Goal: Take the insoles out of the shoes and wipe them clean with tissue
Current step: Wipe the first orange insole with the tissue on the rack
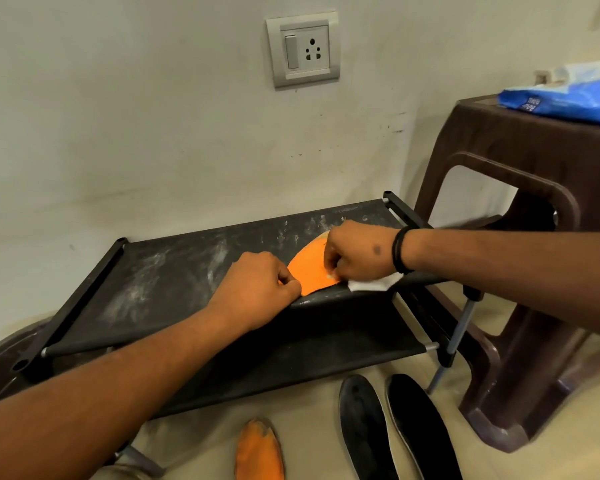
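Note:
An orange insole (pixel 307 270) lies on the top fabric shelf of a black shoe rack (pixel 160 271). My left hand (pixel 257 289) pinches its near end and holds it down. My right hand (pixel 359 252) presses a white tissue (pixel 371 285) onto the insole's right side; part of the tissue sticks out under my wrist. A second orange insole (pixel 258 452) lies on the floor below. Two black insoles (pixel 362 427) (pixel 420 427) lie side by side on the floor to its right. No shoes are in view.
A brown plastic stool (pixel 520 237) stands at the right, close against the rack, with a blue tissue pack (pixel 565 97) on top. A wall with a switch socket (pixel 303 48) is right behind the rack. The rack's top is dusty with white smears.

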{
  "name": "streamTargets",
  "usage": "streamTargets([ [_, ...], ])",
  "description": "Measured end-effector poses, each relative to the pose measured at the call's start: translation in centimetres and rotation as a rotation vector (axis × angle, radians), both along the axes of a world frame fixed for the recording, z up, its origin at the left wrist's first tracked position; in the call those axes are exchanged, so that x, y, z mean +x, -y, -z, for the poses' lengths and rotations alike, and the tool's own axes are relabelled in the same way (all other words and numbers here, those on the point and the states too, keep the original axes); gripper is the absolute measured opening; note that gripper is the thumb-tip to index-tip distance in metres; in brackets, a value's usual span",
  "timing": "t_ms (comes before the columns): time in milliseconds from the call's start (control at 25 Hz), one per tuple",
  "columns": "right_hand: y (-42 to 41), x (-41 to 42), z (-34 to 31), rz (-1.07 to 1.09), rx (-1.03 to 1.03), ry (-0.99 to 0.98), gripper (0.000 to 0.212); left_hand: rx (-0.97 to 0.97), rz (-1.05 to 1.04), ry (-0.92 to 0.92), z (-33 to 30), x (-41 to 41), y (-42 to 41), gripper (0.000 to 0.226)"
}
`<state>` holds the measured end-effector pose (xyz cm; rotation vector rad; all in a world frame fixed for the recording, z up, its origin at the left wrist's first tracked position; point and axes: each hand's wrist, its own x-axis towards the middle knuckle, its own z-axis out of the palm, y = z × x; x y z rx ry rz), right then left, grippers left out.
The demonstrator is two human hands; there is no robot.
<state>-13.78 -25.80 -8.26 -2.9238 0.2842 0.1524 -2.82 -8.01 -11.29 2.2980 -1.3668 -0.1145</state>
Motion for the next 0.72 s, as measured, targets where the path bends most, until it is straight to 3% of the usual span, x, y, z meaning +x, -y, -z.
streamTargets([
  [120,0.4,-0.4,-0.1,0.025,0.036,0.03,0.008,0.0,0.0,0.005,-0.1,0.0,0.0,0.018],
  [240,1.1,-0.3,0.2,0.064,-0.11,0.053,0.009,-0.003,0.002,-0.004,0.0,-0.1,0.1,0.018],
  [360,0.3,-0.1,0.1,-0.014,0.027,0.026,0.009,-0.003,0.005,0.001,0.0,0.0,0.0,0.019],
  [480,0.9,0.3,0.1,0.069,-0.055,0.055,0.008,-0.002,0.009,-0.011,0.0,0.1,0.1,0.018],
  [640,0.0,1.0,0.4,0.009,0.098,0.042,0.007,-0.004,0.011,0.007,0.1,0.2,0.0,0.02],
  [720,0.2,1.4,0.5,0.047,0.023,0.067,0.009,-0.006,0.011,0.002,0.2,0.2,0.1,0.02],
])
